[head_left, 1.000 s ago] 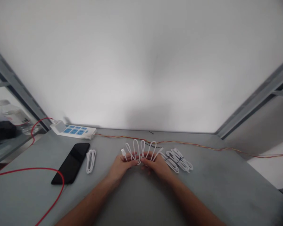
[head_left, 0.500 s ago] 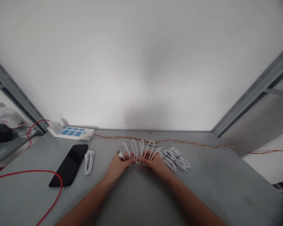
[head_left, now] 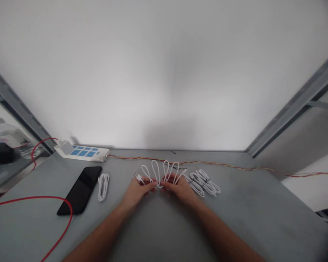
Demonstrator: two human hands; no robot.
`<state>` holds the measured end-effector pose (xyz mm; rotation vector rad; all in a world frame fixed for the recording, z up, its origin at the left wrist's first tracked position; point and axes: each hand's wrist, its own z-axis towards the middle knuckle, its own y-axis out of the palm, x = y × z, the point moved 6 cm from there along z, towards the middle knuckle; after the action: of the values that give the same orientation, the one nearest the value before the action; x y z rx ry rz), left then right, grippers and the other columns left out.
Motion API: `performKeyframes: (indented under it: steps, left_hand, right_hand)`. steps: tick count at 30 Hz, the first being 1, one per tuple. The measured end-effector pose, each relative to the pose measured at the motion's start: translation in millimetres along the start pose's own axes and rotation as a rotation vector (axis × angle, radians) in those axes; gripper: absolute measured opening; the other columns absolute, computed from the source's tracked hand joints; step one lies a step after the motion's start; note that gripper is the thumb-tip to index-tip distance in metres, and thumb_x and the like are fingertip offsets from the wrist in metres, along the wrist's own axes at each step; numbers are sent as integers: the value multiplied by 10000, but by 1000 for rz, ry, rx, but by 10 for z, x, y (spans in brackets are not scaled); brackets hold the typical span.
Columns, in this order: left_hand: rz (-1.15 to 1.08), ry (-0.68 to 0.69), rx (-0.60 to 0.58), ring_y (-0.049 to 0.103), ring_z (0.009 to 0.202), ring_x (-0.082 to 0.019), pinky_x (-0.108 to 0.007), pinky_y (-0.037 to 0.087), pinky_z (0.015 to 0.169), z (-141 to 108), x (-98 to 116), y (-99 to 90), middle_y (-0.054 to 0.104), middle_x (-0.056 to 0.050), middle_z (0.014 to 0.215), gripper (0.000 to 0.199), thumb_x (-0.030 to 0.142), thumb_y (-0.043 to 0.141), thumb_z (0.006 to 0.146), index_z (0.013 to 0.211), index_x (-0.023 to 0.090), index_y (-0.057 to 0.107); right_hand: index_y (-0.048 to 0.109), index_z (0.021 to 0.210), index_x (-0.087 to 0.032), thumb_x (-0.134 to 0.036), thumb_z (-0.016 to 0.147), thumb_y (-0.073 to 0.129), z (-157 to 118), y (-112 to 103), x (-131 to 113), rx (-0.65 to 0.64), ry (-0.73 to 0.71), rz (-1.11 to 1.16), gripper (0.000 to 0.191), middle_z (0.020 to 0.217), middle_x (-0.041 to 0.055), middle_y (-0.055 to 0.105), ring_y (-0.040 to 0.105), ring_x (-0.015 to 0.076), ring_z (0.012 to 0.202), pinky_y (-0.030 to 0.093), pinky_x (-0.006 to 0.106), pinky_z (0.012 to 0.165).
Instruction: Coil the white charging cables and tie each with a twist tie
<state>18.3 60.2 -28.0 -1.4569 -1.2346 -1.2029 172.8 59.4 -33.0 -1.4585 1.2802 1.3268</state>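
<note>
A white cable (head_left: 155,170) stands up in several loops between my two hands, over the middle of the grey table. My left hand (head_left: 138,190) pinches the left part of its loops, with a USB plug sticking out above the fingers. The right part is pinched by my right hand (head_left: 179,187), its other end pointing up to the right. My fingertips are close together at the base of the loops. Just right of my right hand lie coiled white cables (head_left: 205,182) with dark ties. One more coiled white cable (head_left: 103,187) rests to the left.
A black phone (head_left: 80,190) lies at the left, with a red cable (head_left: 68,207) crossing its lower edge. Behind it sits a white power strip (head_left: 83,153) with blue sockets. A twisted red-yellow wire (head_left: 224,165) runs along the back of the grey table (head_left: 248,218).
The two right loops have drawn closer together, and the left loops have shifted slightly. Both hands keep their pinch on the cable.
</note>
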Motion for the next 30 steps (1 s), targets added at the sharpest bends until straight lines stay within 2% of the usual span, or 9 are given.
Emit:
performKeyframes:
  steps: [7, 30]
  left_hand:
    - [9, -11, -5, 626, 606, -173, -206, 335, 441, -9, 21, 3, 654, -49, 620, 288, 376, 738, 626, 753, 126, 670]
    - [68, 2, -56, 558, 554, -128, -211, 337, 464, 19, 4, 12, 636, -33, 600, 315, 391, 694, 659, 793, 108, 657]
  right_hand:
    - [592, 821, -176, -380, 611, 722, -4, -25, 1, 40, 1, 1, 320, 716, -2, 624, 649, 178, 619, 470, 238, 448]
    - [601, 860, -160, -413, 593, 711, 9, -23, -6, 6, 4, -56, 384, 722, 7, 610, 608, 152, 590, 448, 237, 459]
